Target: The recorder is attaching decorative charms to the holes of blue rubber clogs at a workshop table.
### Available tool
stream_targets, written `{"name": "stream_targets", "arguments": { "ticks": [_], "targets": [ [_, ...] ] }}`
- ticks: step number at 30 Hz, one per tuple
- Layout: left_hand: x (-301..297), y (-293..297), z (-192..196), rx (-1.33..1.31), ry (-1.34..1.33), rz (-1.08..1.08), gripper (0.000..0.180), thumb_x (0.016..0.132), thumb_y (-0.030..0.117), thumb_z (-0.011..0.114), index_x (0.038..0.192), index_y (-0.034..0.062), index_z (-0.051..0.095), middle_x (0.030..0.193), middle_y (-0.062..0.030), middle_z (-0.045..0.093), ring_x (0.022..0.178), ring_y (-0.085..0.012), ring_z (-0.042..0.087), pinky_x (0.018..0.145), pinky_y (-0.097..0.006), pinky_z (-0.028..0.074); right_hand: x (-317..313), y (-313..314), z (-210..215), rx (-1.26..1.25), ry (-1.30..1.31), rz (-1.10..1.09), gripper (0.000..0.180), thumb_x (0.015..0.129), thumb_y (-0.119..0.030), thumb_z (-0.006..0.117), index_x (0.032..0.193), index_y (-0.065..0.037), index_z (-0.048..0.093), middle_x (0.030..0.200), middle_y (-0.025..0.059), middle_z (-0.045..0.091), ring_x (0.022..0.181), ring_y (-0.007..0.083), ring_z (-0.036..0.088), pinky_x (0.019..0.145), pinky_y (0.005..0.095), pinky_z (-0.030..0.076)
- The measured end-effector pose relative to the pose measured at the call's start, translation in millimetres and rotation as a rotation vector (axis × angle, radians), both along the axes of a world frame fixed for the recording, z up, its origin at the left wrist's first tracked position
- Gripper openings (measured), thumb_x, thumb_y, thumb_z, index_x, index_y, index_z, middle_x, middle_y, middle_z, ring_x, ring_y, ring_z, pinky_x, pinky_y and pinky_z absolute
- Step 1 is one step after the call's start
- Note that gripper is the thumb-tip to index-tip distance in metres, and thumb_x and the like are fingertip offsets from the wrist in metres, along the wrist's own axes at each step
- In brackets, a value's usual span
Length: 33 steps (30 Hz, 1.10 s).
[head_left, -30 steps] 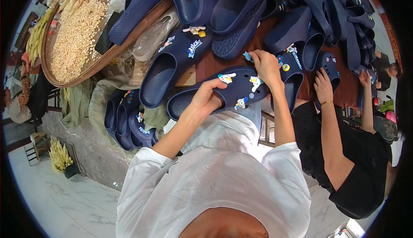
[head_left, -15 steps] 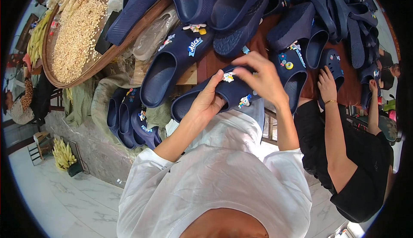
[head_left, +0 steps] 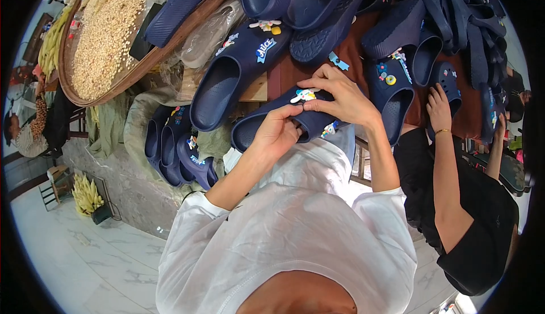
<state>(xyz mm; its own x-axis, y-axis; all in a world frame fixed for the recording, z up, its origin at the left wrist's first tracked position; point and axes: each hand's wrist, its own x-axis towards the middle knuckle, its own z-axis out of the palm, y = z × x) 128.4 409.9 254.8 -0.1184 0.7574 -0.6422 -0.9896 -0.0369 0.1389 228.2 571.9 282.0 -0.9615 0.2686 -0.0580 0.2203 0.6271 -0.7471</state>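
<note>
A navy slipper point(head_left: 315, 123) lies before me in my hands, its open heel toward the left. My left hand point(head_left: 277, 128) is closed on its upper, with fingers in the foot opening and the thumb on top. On the upper sits a white cartoon charm point(head_left: 305, 95). Thumb and index finger of my right hand point(head_left: 343, 101) pinch around this charm. Nearer the toe a second small figure charm point(head_left: 330, 128) shows. Just beyond my right hand lies a loose light-blue charm point(head_left: 339, 61). Another decorated slipper point(head_left: 241, 67) rests above my left hand.
Navy slippers point(head_left: 397, 30) are heaped across the far side and right of the table. A round tray point(head_left: 108, 99) of pale kernels stands at far left. Several slippers point(head_left: 170, 144) sit lower left. At right, a co-worker's hand point(head_left: 439, 107) touches a clog point(head_left: 448, 78).
My right hand has come down and left onto the white charm, its fingers now pinching there. My left thumb has moved up close to the charm. The whole view has shifted slightly.
</note>
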Motion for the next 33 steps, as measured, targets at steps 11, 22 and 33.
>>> {"name": "stream_targets", "arguments": {
  "ticks": [11, 22, 33],
  "targets": [
    [-2, 4, 2, -0.056, 0.014, 0.008, 0.042, 0.085, -0.002, 0.05, 0.126, -0.0065, 0.044, 0.124, -0.0176, 0.055, 0.118, -0.0296, 0.055, 0.107, -0.046, 0.042, -5, -24, -8, 0.257, 0.075, -0.134, 0.023, 0.084, -0.026, 0.068, 0.101, -0.012, 0.072, 0.093, 0.0037, 0.056, 0.096, 0.022, 0.056, 0.078, 0.0331, 0.045],
    [-3, -7, 6, -0.034, -0.057, -0.01, 0.039, 0.085, -0.002, 0.051, 0.124, -0.0053, 0.05, 0.127, -0.0168, 0.056, 0.12, -0.0301, 0.053, 0.108, -0.046, 0.039, 9, 29, -20, 0.266, 0.202, -0.711, 0.024, 0.096, -0.019, 0.052, 0.099, 0.0, 0.065, 0.092, 0.0183, 0.064, 0.085, 0.0362, 0.063, 0.075, 0.0387, 0.047],
    [-10, -34, 3, 0.058, -0.093, 0.138, 0.046, 0.08, -0.003, 0.048, 0.125, -0.0089, 0.044, 0.13, -0.0183, 0.052, 0.124, -0.0317, 0.048, 0.111, -0.047, 0.034, 8, 28, -26, 0.486, 0.208, -0.709, 0.024, 0.091, -0.023, 0.061, 0.102, -0.002, 0.066, 0.096, 0.017, 0.062, 0.084, 0.0356, 0.063, 0.076, 0.0428, 0.049]
  ]
}}
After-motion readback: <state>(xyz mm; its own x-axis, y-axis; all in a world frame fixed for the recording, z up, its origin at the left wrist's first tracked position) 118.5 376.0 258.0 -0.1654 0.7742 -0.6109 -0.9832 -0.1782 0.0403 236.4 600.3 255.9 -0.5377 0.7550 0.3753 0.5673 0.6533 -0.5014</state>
